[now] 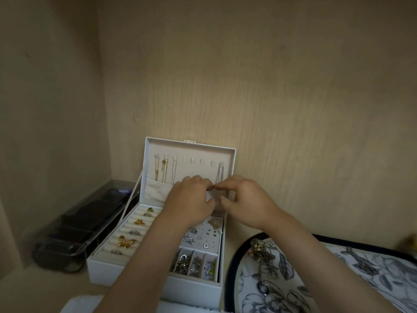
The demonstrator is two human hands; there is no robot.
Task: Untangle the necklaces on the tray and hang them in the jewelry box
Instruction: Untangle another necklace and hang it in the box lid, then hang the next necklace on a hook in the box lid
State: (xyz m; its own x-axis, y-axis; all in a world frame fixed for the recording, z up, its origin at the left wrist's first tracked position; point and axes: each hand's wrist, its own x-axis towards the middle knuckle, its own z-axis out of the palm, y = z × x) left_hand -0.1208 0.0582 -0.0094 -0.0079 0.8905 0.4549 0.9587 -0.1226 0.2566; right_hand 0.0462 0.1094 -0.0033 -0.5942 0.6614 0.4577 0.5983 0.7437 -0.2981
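- Head view: the white leatherette jewelry box (198,292) stands open in the middle of the beige counter (33,290), and its upright lid (203,147) leans on the back wall
- The oval blue-flowered tray with a dark rim (230,267) lies at the counter's right front edge and carries the knotted heap of necklaces (261,249)
- The right hand (246,199) pinches the lower end of the thin silver chain (220,172) that hangs from the lid's rightmost hook
- The left hand (191,197) has curled fingertips meeting it there; I cannot tell whether it holds the chain
- Three gold necklaces (163,169) hang on the left; the four small white hooks (193,160) between are bare
- Probably settling this chain: keep it slack, let it drop straight, and keep it clear of its neighbours
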